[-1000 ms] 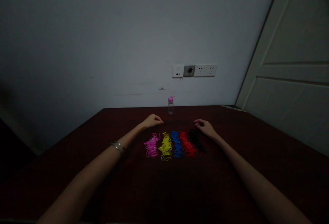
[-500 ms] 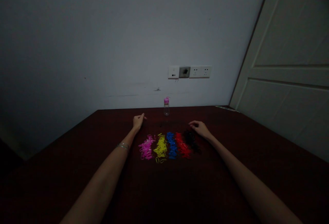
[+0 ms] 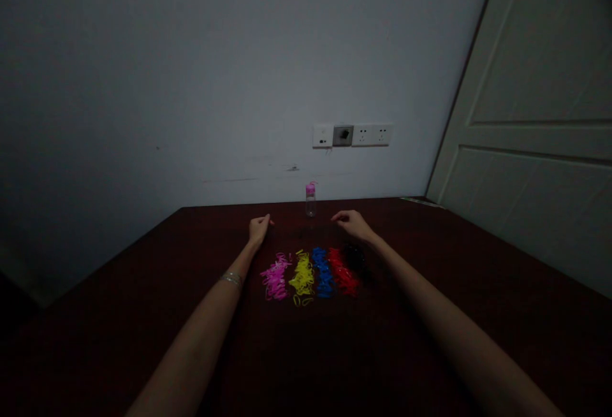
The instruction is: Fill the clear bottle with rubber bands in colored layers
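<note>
Side by side on the dark red table (image 3: 306,353) lie heaps of small bands: pink (image 3: 276,278), yellow (image 3: 303,275), blue (image 3: 322,273), red (image 3: 343,273) and black (image 3: 357,259). Behind them a clear bottle with a pink cap (image 3: 310,201) stands upright. My left hand (image 3: 259,228) rests on the table behind the pink bands, its fingers curled closed; what they hold, if anything, is hidden. Above and behind the red and black bands is my right hand (image 3: 352,222), fingertips together and pointing left, to the right of the bottle; anything between them is too small to make out.
A pale wall (image 3: 215,85) with a row of sockets (image 3: 371,135) rises behind the table. At the right stands a white panelled door (image 3: 535,98). A thin flat strip (image 3: 423,202) lies at the table's back right edge.
My right hand has moved left and away from me, from behind the black bands toward the bottle. My left hand has hardly moved.
</note>
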The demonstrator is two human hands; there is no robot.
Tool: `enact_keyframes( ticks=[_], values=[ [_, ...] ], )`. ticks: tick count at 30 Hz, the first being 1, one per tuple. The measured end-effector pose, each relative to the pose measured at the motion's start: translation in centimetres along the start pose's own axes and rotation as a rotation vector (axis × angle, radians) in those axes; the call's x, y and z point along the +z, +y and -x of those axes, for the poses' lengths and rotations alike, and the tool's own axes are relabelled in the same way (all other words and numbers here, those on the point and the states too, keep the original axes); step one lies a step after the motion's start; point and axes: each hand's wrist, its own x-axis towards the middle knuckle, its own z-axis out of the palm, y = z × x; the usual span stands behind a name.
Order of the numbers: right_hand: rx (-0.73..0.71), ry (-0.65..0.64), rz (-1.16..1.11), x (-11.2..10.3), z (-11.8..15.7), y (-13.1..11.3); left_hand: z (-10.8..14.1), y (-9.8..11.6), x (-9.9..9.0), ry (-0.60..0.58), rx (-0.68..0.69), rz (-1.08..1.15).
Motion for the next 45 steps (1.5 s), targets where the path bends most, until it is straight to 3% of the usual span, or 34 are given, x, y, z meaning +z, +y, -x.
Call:
enact_keyframes(
  ticks=[5,13,18,28,36,45],
  values=[
    [-0.109,-0.202,0.182,3.6,-2.4,-3.5,0.2,0.2,0.0,-0.018,0.030,-0.018],
    [-0.036,-0.277,0.295,7.2,-3.5,-5.1,0.8,0.5,0.2,-0.068,0.041,-0.064],
    [0.096,-0.270,0.274,8.7,-3.7,-5.1,1.0,0.7,0.1,-0.076,0.052,-0.091],
    [0.132,-0.287,0.294,9.3,-3.8,-5.6,1.3,1.2,-0.1,-0.093,0.054,-0.102],
    [0.129,-0.260,0.235,7.2,-4.2,-4.8,1.0,1.0,-0.1,-0.081,0.058,-0.145],
    [0.140,-0.367,0.072,-0.3,-3.1,-2.7,0.5,0.4,0.0,-0.041,0.059,-0.157]
  ],
)
